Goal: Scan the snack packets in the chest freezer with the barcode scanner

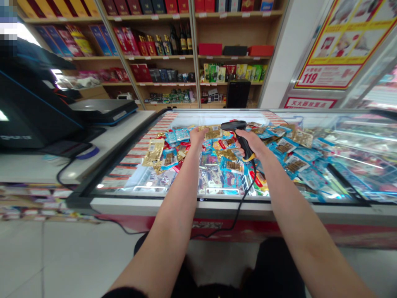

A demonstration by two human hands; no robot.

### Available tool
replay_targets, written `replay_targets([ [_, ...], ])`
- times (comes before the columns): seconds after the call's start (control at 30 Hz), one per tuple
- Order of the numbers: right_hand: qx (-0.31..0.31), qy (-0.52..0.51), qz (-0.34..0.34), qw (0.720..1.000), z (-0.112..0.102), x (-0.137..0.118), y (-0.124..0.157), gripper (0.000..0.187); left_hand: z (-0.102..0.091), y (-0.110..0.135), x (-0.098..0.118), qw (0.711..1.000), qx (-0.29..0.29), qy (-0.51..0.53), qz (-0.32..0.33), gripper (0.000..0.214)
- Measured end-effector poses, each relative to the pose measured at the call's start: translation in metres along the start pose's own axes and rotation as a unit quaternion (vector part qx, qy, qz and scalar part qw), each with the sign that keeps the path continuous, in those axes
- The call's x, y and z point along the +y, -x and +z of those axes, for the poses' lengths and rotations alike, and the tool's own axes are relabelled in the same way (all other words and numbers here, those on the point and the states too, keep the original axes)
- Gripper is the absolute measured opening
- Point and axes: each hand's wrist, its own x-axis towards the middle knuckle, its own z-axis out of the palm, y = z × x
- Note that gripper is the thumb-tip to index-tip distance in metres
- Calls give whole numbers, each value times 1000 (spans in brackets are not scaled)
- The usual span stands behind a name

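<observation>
My right hand (252,142) is wrapped round the handle of a black and yellow barcode scanner (234,125), whose head points left. A black cord runs down from the handle. My left hand (198,135) is closed on a gold snack packet (214,131) with a white label on it, just left of the scanner head. Beneath both hands spread many blue, gold and red snack packets on the glass top of a chest freezer (124,202). A blue packet (234,165) with brown contents showing lies below the scanner.
At the left, a counter (70,167) carries a weighing scale (104,109) and a black checkout terminal (37,103). Shelves (161,58) with boxes and bottles stand behind the freezer. More blue packets (296,163) lie to the right. The scanner cord (238,213) hangs over the freezer's front edge.
</observation>
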Motion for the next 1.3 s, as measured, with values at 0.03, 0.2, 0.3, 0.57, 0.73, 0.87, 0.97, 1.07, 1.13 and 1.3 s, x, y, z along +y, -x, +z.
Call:
replay_targets([
  [0.03,1,-1,-1,1000,0,0,0,35,0,0,0,1000,0,-1,0,14],
  [0.2,4,-2,-5,1000,-1,1,-1,35,0,-2,-2,1000,-4,9,2,15],
  [0.3,3,-2,-8,1000,-1,2,-3,34,0,-1,-2,1000,-6,8,7,14],
  [0.57,-17,-14,-32,999,-5,10,-11,27,3,8,0,998,-5,-51,27,7],
  [0.73,-18,-22,-51,998,-1,11,-11,30,-7,11,3,997,-9,-55,45,12],
  [0.87,-21,-35,-59,997,1,10,-10,30,-30,10,14,997,6,-47,66,19],
  [0.97,-12,-39,-58,997,1,10,-10,30,-55,9,26,994,37,-64,76,24],
  [1.07,0,-43,-61,997,1,10,-11,33,-85,7,42,988,75,-101,91,32],
  [1.13,6,-47,-62,997,1,10,-10,32,-108,7,52,979,110,-137,99,37],
  [1.3,18,-54,-58,997,2,10,-9,28,-165,14,61,918,182,-333,118,42],
])
